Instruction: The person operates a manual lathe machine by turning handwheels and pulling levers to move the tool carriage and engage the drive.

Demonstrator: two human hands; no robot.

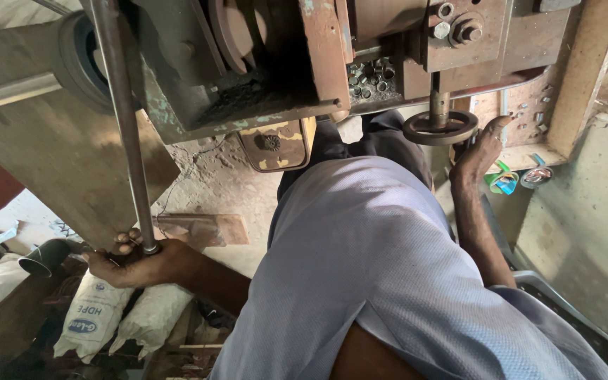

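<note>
A person's left hand wraps its fingers tight around the lower end of a long grey steel lever rising to a worn, rusty press machine. Farther off, the right hand, fingers loosely spread, rests against a small round handwheel.

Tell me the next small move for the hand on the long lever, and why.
Probably pull the lever down. The left hand is already closed around its lower end, while the right hand rests at the small round wheel under the press. That is a guess; whether a part is in place cannot be seen.
</note>
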